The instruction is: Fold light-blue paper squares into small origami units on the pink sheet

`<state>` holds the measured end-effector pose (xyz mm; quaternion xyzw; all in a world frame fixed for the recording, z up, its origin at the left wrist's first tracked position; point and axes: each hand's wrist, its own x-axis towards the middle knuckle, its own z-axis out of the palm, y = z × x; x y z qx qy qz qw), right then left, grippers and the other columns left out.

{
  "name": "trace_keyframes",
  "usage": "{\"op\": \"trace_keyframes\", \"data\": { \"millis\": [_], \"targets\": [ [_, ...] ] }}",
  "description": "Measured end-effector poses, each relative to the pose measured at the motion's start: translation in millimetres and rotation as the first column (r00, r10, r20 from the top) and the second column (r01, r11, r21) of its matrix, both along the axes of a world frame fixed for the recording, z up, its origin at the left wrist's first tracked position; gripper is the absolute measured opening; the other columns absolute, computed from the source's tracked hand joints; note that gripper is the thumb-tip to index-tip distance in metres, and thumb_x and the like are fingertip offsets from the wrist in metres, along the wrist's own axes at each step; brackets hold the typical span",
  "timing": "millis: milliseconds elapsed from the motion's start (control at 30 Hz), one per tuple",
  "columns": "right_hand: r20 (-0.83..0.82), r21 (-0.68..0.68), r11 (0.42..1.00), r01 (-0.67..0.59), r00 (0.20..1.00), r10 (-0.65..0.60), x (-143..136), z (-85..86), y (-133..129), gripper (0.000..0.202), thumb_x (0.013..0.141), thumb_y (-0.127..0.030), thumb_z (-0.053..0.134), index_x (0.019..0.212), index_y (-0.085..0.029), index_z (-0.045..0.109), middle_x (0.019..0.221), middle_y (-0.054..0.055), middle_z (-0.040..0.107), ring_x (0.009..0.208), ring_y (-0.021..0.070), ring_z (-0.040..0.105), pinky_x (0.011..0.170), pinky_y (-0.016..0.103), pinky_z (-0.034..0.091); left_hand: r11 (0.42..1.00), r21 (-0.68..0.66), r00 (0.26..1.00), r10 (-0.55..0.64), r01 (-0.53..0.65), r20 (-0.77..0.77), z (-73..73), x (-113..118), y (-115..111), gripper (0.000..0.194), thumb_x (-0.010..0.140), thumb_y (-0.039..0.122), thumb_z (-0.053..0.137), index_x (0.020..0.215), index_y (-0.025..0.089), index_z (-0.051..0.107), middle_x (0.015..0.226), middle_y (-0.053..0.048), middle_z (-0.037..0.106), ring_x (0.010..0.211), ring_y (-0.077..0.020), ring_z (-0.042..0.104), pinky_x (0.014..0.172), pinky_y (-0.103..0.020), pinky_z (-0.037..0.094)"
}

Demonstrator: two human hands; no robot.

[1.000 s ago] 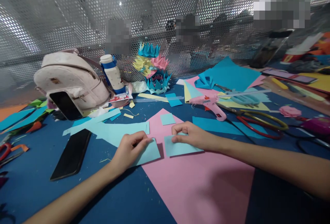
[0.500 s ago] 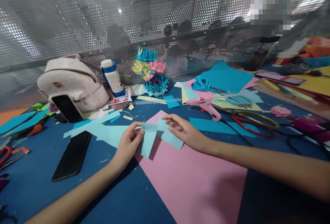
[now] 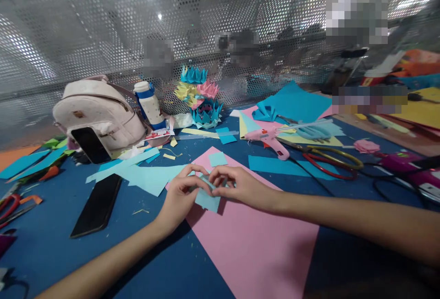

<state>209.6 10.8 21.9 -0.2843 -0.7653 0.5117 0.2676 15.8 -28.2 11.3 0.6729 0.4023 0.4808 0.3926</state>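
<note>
My left hand (image 3: pixel 185 193) and my right hand (image 3: pixel 240 186) meet over a pink paper sheet (image 3: pixel 254 235). Between their fingertips they pinch a small light-blue paper piece (image 3: pixel 209 202), its upper part partly hidden behind the fingers. Just beyond the hands, a second light-blue paper square (image 3: pixel 217 158) lies on the sheet's far corner. To the left of my left hand, larger light-blue paper offcuts (image 3: pixel 147 179) spread over the table.
Right of the hands are a pink glue gun (image 3: pixel 268 139), a blue paper strip (image 3: pixel 288 167) and red-handled scissors (image 3: pixel 333 166). Folded paper flowers (image 3: pixel 206 113) stand behind, beside a bottle (image 3: pixel 150 104) and a backpack (image 3: pixel 99 111). A black phone (image 3: pixel 96 205) lies left.
My right hand has moved left and now pinches the paper piece together with my left hand. The second light-blue piece, earlier under my right hand, now lies uncovered on the pink sheet.
</note>
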Motion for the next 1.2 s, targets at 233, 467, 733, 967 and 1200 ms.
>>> {"op": "trace_keyframes", "data": {
  "millis": [233,467,733,967,1200],
  "targets": [
    [-0.026,-0.200,0.977,0.069,0.997,-0.076,2,-8.6,10,0.027,0.076,-0.029,0.072,0.095,-0.015,0.061,0.074,0.000,0.062,0.067,0.0136,0.060,0.062,0.025,0.044,0.977,-0.206,0.980,0.094,-0.057,0.177,-2.8,2,-3,0.029,0.091,0.032,0.054,0.118,0.024,0.057,0.104,-0.005,0.058,0.076,-0.0129,0.059,0.062,-0.023,0.050],
    [-0.057,-0.228,0.970,0.089,0.993,-0.104,0,-9.7,8,0.035,0.075,-0.038,0.074,0.098,-0.017,0.059,0.077,0.000,0.060,0.071,0.0143,0.061,0.064,0.026,0.049,0.924,-0.362,0.967,0.196,-0.127,0.162,-4.7,8,0,0.040,0.064,0.028,0.080,0.096,0.018,0.058,0.076,0.003,0.059,0.058,-0.0095,0.054,0.054,-0.021,0.048],
    [-0.049,-0.233,0.968,0.091,0.993,-0.105,-2,-7.5,9,0.028,0.076,-0.035,0.072,0.095,-0.016,0.061,0.088,0.003,0.062,0.083,0.0157,0.060,0.074,0.028,0.050,0.878,-0.464,0.967,0.207,-0.117,0.149,-6.3,5,1,0.033,0.059,0.028,0.083,0.078,0.016,0.059,0.058,0.006,0.056,0.048,-0.0072,0.049,0.049,-0.019,0.041],
    [-0.035,-0.257,0.959,0.117,0.991,-0.130,-2,-15.8,12,0.029,0.075,-0.034,0.074,0.091,-0.017,0.058,0.078,-0.001,0.058,0.072,0.0123,0.055,0.067,0.025,0.046,0.870,-0.481,0.970,0.200,-0.109,0.142,-10.4,4,3,0.031,0.060,0.033,0.082,0.070,0.016,0.059,0.054,0.004,0.057,0.048,-0.0101,0.051,0.050,-0.022,0.042],
    [-0.024,-0.265,0.954,0.141,0.988,-0.153,-2,-19.5,15,0.035,0.072,-0.037,0.076,0.095,-0.017,0.058,0.077,-0.001,0.057,0.066,0.0112,0.053,0.062,0.024,0.045,0.854,-0.492,0.953,0.269,-0.170,0.136,-7.3,5,3,0.029,0.059,0.029,0.083,0.071,0.014,0.061,0.049,0.007,0.051,0.047,-0.0071,0.046,0.049,-0.019,0.036]
  ]
}}
